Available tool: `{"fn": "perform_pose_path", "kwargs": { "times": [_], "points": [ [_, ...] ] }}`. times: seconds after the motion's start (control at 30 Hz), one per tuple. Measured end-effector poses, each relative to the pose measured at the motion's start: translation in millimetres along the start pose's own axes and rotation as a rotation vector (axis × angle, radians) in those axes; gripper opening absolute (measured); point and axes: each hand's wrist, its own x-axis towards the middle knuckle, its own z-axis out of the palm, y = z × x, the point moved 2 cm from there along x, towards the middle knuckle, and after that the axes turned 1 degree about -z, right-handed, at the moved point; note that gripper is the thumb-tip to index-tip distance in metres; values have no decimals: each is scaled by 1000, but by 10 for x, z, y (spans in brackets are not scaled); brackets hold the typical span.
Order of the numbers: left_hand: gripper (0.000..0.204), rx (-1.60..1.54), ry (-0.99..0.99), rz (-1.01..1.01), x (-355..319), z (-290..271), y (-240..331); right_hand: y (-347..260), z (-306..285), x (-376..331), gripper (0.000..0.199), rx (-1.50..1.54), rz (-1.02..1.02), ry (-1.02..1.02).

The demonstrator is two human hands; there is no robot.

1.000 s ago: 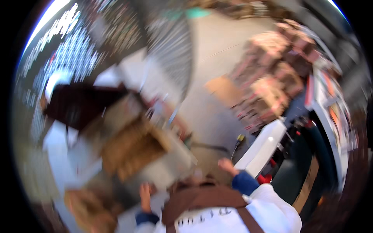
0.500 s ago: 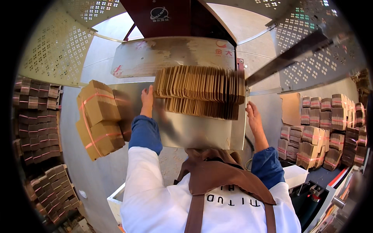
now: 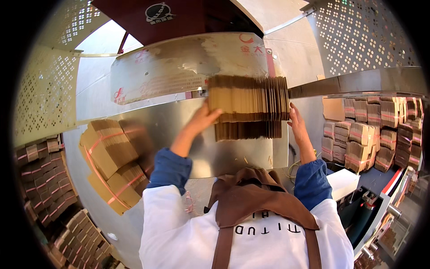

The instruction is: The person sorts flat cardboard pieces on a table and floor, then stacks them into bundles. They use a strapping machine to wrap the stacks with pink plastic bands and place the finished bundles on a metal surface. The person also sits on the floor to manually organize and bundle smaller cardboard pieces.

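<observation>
- Left hand (image 3: pixel 202 120) and right hand (image 3: pixel 298 125) press either end of a stack of flat cardboard blanks (image 3: pixel 248 96), fingers clamped on it.
- Stack stands above the steel tabletop (image 3: pixel 179 130).
- Strapped cardboard bundles (image 3: pixel 112 157) lie left.

White top (image 3: pixel 179 233), blue cuffs (image 3: pixel 169 168), and a brown apron (image 3: pixel 251 201) with straps.

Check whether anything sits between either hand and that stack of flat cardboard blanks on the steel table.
Nothing visible does. The left hand presses the left end of the stack of cardboard blanks and the right hand its right end, both touching it directly.
</observation>
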Motion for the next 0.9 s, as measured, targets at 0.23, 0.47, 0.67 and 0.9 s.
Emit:
{"fn": "perform_pose_path", "kwargs": {
  "times": [0.23, 0.47, 0.67, 0.9],
  "points": [
    [93, -23, -117, -26, 170, 391, 227, 309, 127, 152, 59, -288, -179, -35],
    [115, -107, -152, 94, 138, 392, 86, 220, 101, 261, 63, -118, -165, -138],
    [130, 263, -151, 116, 128, 376, 139, 577, -82, 417, 63, 29, -117, -199],
    [129, 234, -50, 105, 102, 443, -44, -571, 181, -79, 50, -701, -663, 90]
  ]
}}
